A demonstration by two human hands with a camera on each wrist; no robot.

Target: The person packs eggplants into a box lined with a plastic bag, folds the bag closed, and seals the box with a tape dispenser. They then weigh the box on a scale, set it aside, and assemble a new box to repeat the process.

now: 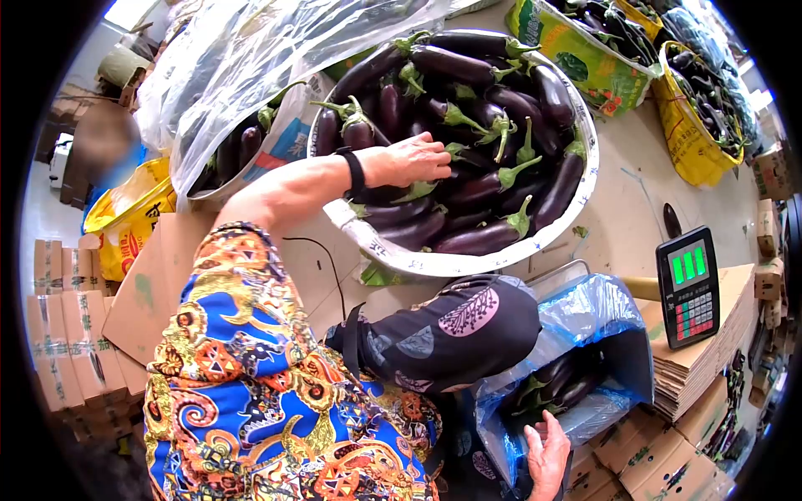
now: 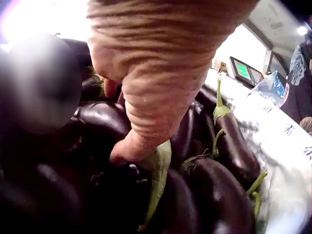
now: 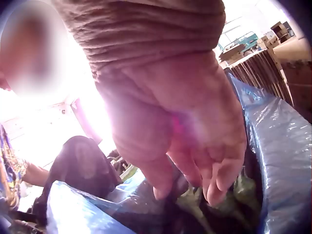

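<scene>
My left hand (image 1: 409, 160) reaches over the left part of a wide tub (image 1: 589, 154) heaped with dark purple eggplants. Its bent fingers and thumb grip an eggplant (image 2: 102, 117) there, thumb on the near side and a finger on the far side. A pale green calyx (image 2: 160, 178) shows beside the thumb. My right hand (image 1: 547, 455) is low at the right, over a box lined with blue plastic (image 1: 589, 309). Its fingers hang loosely down in the right wrist view, close over the green stem ends (image 3: 195, 202) of several eggplants in the box.
A scale display (image 1: 689, 284) stands right of the box, beside stacked flat cardboard (image 1: 677, 367). Yellow bags (image 1: 693, 142) of eggplants are at the back right. Clear plastic sheeting (image 1: 225, 75) covers a container at the left. Cardboard boxes (image 1: 71, 326) and another person (image 1: 109, 142) are farther left.
</scene>
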